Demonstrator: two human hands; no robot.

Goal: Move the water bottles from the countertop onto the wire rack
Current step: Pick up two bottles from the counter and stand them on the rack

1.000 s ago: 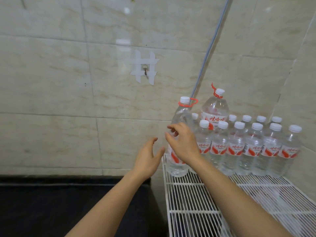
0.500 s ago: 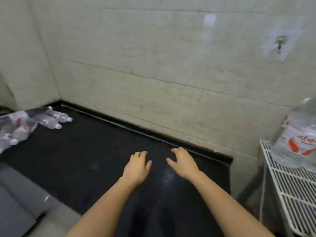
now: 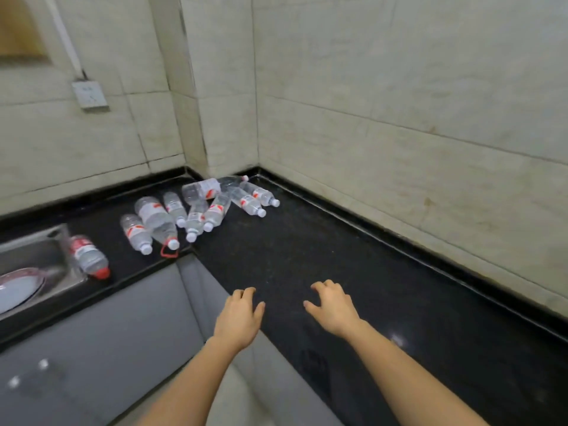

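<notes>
Pale beige wall tiles [image 3: 399,87], faintly veined, with dark grout lines, on both sides of a corner. Square tiled pillar [image 3: 227,103] jutting out at that corner. On the left wall, a white socket [image 3: 90,95] with a white cable duct [image 3: 66,38] running up from it. Further left, a blurred brownish panel [image 3: 18,26], too unclear to identify. Below, a glossy black L-shaped bench [image 3: 353,256] with a raised black lip along the walls. Steel sink [image 3: 37,253] set into its left leg. Grey cabinet fronts [image 3: 107,333] beneath, catching small white glints of light. Pale floor [image 3: 255,388] in the inner angle.
</notes>
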